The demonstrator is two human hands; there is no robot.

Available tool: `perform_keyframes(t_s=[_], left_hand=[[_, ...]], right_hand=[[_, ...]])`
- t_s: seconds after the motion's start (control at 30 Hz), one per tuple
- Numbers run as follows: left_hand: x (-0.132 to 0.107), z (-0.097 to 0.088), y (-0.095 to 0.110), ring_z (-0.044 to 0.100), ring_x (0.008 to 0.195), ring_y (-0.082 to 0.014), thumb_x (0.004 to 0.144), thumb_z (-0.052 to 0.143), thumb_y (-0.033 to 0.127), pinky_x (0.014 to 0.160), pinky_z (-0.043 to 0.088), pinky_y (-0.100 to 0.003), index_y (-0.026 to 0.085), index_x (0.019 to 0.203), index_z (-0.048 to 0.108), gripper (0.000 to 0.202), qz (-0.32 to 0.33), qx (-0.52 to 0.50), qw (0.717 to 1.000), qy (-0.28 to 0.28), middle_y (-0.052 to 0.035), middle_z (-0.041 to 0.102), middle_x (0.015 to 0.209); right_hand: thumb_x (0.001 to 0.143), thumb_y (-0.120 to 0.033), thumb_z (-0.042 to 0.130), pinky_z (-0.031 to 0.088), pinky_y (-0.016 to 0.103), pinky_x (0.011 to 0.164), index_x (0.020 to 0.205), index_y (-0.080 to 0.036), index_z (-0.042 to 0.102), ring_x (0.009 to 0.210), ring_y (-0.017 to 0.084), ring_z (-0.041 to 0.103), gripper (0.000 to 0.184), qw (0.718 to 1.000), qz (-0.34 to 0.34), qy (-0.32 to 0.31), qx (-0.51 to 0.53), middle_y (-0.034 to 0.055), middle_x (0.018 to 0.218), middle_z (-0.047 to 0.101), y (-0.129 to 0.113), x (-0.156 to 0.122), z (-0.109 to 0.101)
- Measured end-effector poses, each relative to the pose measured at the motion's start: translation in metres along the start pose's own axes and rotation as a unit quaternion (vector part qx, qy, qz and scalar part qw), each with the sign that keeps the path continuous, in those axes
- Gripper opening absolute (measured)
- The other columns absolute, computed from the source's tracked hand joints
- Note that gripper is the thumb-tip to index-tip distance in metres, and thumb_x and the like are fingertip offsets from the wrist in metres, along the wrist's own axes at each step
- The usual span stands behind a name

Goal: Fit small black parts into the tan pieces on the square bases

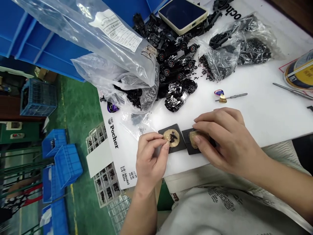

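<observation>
My left hand (153,156) is at the left black square block (179,143), thumb and index finger pinched at the edge of its tan round patch (168,134). Small black parts (173,137) lie on that patch. Whatever sits between the fingertips is too small to make out. Over the right black block (192,150) rests my right hand (230,143), its thumb touching a second tan patch (193,138) and its fingers spread apart above the far side. That hand covers much of the right block.
Black model cars (176,93) crowd the table's back, beside a clear plastic bag (117,42) and bagged black parts (254,49). A phone (183,14) lies on top. Tweezers (290,89), a thin grey tool (236,96) and a yellow can (300,71) are rightward. Compartment boxes (107,181) stand left.
</observation>
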State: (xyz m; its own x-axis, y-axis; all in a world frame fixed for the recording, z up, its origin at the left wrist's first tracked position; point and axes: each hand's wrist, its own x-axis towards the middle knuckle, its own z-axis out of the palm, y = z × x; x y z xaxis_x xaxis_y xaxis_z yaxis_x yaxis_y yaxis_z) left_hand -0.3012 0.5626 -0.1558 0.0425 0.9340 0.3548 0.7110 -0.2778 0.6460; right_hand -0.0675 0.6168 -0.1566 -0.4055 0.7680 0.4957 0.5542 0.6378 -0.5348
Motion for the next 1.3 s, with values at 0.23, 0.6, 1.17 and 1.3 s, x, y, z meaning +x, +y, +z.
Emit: perform_keyframes(t_s=[0.23,0.6,1.17,1.3], left_hand=[[0.0009,-0.0013,-0.0025,0.063,0.105,-0.0149,0.095,0.069,0.006,0.09,0.057,-0.03,0.022,0.104,0.072,0.019,-0.006,-0.025,1.0,-0.008,-0.0035,0.063,0.11],[0.0014,-0.0029,-0.0025,0.064,0.105,-0.0142,0.094,0.069,0.004,0.092,0.057,-0.028,0.021,0.105,0.072,0.021,-0.008,-0.034,0.999,-0.013,-0.0035,0.064,0.111],[0.0022,-0.0023,-0.0013,0.064,0.103,-0.0134,0.094,0.07,0.007,0.092,0.055,-0.028,0.022,0.1,0.072,0.016,-0.031,-0.042,0.999,0.005,-0.0029,0.063,0.109],[-0.0002,-0.0007,-0.0017,0.064,0.104,-0.0152,0.093,0.072,0.009,0.092,0.056,-0.032,0.022,0.099,0.071,0.015,-0.034,-0.035,0.999,0.004,-0.0033,0.063,0.111]], right_hand=[[0.104,-0.022,0.055,0.044,0.045,0.094,0.108,-0.02,0.06,0.091,0.022,0.067,0.008,1.0,-0.003,-0.002,0.015,0.0077,0.106,0.072,0.0016,0.0001,-0.0014],[0.103,-0.021,0.055,0.043,0.045,0.095,0.106,-0.016,0.064,0.093,0.023,0.067,0.01,0.999,-0.005,-0.001,0.032,0.0088,0.106,0.071,0.0019,0.001,-0.002],[0.104,-0.022,0.055,0.043,0.045,0.095,0.106,-0.017,0.063,0.095,0.022,0.068,0.01,1.0,-0.003,0.0,0.028,0.0086,0.106,0.071,0.0033,0.0005,-0.0018],[0.103,-0.022,0.055,0.043,0.044,0.096,0.106,-0.017,0.062,0.094,0.022,0.068,0.009,1.0,-0.004,0.003,0.028,0.0082,0.105,0.071,0.0035,0.0008,-0.0015]])
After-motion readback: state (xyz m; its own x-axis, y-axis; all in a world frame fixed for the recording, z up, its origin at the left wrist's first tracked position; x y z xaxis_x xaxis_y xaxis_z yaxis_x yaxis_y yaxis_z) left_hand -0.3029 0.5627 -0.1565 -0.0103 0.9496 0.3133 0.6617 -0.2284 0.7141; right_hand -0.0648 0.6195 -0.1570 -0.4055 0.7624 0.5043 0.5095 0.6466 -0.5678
